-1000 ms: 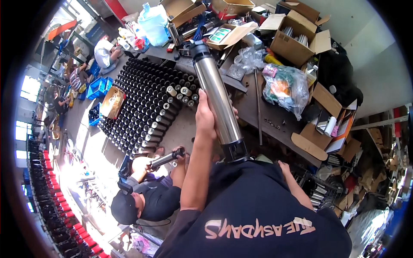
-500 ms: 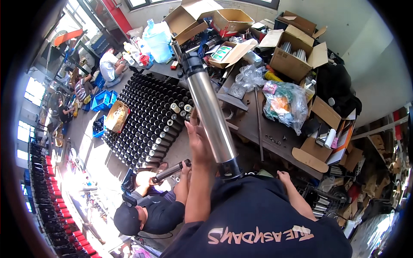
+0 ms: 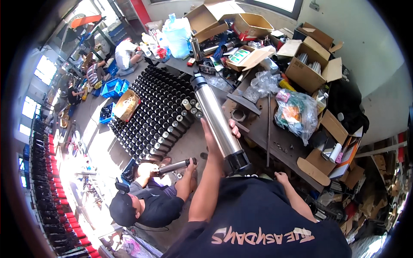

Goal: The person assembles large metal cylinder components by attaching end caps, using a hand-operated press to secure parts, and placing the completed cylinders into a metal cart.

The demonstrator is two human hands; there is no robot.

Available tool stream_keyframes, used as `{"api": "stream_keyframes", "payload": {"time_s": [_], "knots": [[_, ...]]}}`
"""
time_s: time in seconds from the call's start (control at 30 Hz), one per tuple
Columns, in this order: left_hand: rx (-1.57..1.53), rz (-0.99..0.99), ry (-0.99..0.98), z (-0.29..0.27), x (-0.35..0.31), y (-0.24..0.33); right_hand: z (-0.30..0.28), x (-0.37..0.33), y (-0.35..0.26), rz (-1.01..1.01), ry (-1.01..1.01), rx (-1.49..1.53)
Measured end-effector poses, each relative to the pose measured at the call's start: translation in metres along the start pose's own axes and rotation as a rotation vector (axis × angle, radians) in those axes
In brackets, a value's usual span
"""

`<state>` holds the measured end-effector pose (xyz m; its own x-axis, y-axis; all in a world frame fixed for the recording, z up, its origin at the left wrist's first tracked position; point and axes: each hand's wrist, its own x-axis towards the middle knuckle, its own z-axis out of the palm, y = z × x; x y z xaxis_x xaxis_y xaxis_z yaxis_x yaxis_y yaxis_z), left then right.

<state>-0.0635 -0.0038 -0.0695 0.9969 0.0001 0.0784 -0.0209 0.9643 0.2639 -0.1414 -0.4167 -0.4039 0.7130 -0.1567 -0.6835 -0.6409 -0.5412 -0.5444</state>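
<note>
A long brushed-steel cylinder [image 3: 215, 115] with black end caps slants across the middle of the view. My left hand [image 3: 214, 146] is wrapped around its lower half, with fingertips showing on the right side. The cylinder's lower cap [image 3: 238, 161] is close to my dark shirt, and its upper cap [image 3: 198, 80] points toward the bench. My right hand [image 3: 282, 177] is by my right side near the bench's front edge, fingers curled. Whatever it may hold is too small to make out.
Dense rows of black-capped cylinders [image 3: 157, 112] stand left of the bench [image 3: 258, 129]. Cardboard boxes [image 3: 306, 64], plastic bags [image 3: 297, 112] and a metal rod [image 3: 269, 133] lie on the bench. At lower left, a co-worker [image 3: 148, 208] holds a similar cylinder [image 3: 174, 166].
My left fingers now show around the cylinder's right side, where they were hidden before. The cylinder's upper end has come down toward me. The whole scene has shifted right.
</note>
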Motion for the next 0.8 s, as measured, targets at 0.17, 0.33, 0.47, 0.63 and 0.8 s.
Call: {"api": "stream_keyframes", "payload": {"time_s": [0.17,0.33,0.47,0.63,0.8], "knots": [[0.234,-0.061,0.156,0.025,-0.002,0.019,0.015,0.019,-0.015,0.092,-0.141,0.194],[0.393,-0.18,0.394,0.035,-0.009,0.033,0.02,-0.005,-0.088,0.093,-0.265,0.292],[0.199,-0.232,0.285,0.047,0.001,0.025,0.024,0.014,-0.117,0.019,-0.287,0.243],[0.075,-0.256,0.226,0.042,0.005,0.019,0.025,0.007,-0.145,0.046,-0.261,0.429],[0.011,-0.278,0.239,0.039,0.01,0.01,0.021,0.024,-0.149,0.273,-0.253,0.669]]}}
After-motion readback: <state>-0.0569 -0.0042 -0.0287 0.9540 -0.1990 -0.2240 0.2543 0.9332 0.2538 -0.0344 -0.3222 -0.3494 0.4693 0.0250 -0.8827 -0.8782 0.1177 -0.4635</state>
